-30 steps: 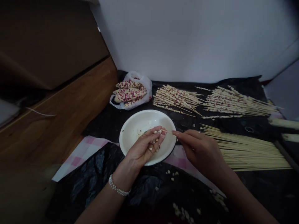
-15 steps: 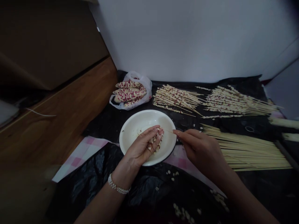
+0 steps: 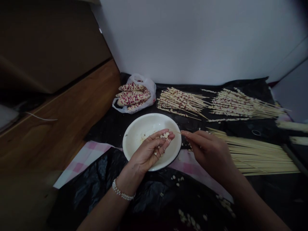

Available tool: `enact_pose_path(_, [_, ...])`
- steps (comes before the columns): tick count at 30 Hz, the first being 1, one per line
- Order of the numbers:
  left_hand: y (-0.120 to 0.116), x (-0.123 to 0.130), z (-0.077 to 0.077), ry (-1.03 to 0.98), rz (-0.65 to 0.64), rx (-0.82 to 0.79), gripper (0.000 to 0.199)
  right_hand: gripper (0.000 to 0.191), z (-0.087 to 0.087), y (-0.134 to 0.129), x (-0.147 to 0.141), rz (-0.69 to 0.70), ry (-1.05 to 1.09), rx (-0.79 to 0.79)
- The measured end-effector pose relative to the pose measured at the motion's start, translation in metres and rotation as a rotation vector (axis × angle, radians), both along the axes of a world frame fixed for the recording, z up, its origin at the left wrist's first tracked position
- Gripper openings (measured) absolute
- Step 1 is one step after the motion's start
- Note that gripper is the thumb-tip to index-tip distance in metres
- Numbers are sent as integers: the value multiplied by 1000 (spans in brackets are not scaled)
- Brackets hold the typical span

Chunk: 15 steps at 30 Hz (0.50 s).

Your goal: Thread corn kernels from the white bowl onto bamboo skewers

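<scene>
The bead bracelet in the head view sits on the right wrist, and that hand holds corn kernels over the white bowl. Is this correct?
No: the head view shows the bead bracelet on the left wrist. That left hand holds the corn kernels over the white bowl.

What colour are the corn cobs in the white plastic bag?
The speckled corn cobs are creamy white with dark magenta-red kernels, shown best in the head view.

The left hand (image 3: 149, 150) cups loose corn kernels (image 3: 165, 135) above a white enamel bowl (image 3: 149, 118), while the right hand (image 3: 209, 150) pinches a thin bamboo skewer (image 3: 175, 131), its tip near the kernels, beside a pile of bare skewers (image 3: 255, 155).
</scene>
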<state>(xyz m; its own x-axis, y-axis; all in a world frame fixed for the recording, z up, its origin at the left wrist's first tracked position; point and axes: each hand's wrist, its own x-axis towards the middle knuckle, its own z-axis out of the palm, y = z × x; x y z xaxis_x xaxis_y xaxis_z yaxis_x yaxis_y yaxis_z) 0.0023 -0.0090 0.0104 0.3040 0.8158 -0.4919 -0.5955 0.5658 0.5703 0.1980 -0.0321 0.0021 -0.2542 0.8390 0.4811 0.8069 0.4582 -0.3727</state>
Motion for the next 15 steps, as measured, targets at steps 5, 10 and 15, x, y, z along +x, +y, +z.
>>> enact_pose_path(5, [-2,6,-1,61,-112,78,29,29,4,3,7,-22,47,46])
enact_pose_path(10, [-8,12,6,198,-354,244,27,28,6,5,11,-62,68,60])
enact_pose_path(15, [-9,14,5,266,-404,291,22,27,4,5,10,-56,61,57])
